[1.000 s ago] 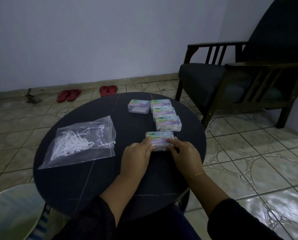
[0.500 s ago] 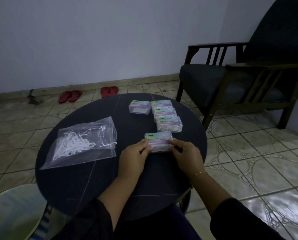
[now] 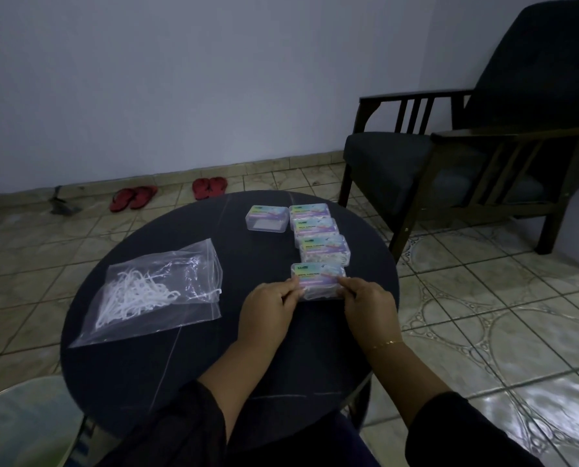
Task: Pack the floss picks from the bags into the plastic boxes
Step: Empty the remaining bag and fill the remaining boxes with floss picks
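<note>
Left hand and right hand both grasp the nearest clear plastic box with pastel label, one at each end, on the round dark table. Three filled boxes line up just behind it. Clear zip bag of white floss picks lies well to the left.

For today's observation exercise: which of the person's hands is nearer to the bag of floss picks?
Left. The left hand grips the nearest box's left end, on the side toward the bag; the right hand grips its far end.
</note>
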